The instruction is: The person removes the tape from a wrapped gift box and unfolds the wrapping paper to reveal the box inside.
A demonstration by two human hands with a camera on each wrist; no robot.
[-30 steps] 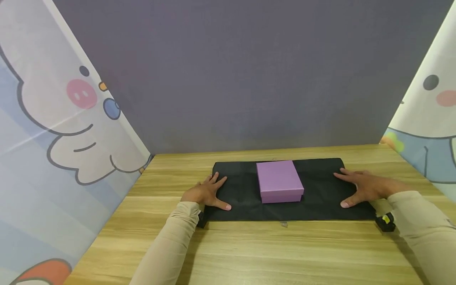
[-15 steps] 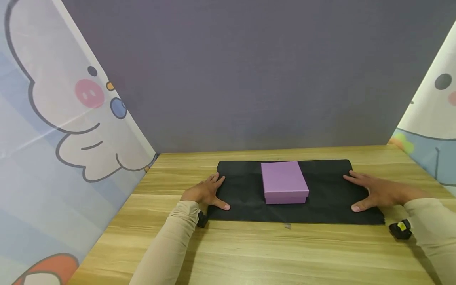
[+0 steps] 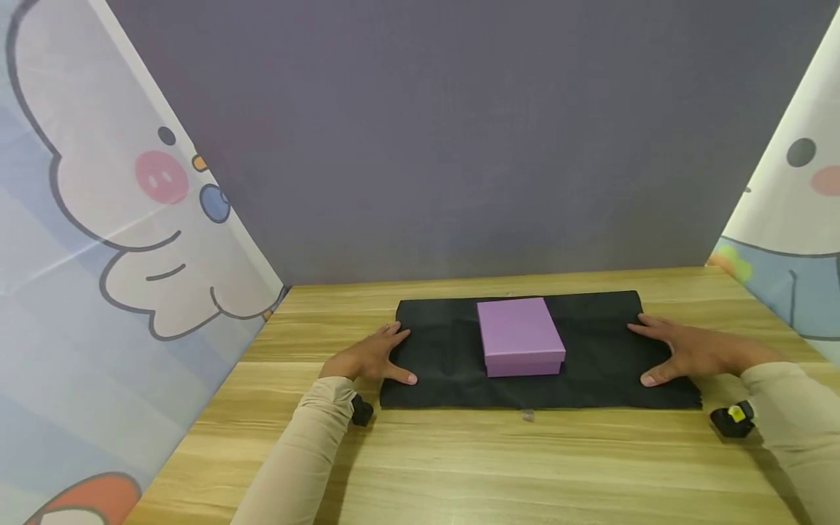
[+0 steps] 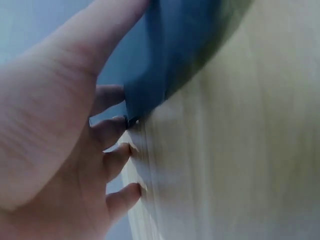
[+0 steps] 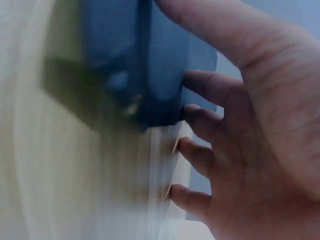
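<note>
A closed purple box [image 3: 521,328] with a lid sits on a long black sheet [image 3: 449,350] near its middle; I cannot tell if the sheet is paper or cloth. My left hand [image 3: 370,357] rests with spread fingers on the sheet's left end, its thumb on top. In the left wrist view, some fingertips [image 4: 132,190] touch the table past the sheet's edge. On the right end lies my right hand [image 3: 689,350], fingers also spread and thumb on the sheet. The right wrist view has the sheet [image 5: 165,65], tinted bluish, beneath thumb and fingers, blurred.
The wooden table [image 3: 512,467] extends around the sheet. A grey panel [image 3: 459,146] stands along the back, and cartoon-printed curtains [image 3: 98,255] flank both sides. A small greyish scrap [image 3: 528,415] lies by the sheet's front edge.
Both hands have slid slightly outward, away from the box. The head view has shifted a little. The box stays on the sheet.
</note>
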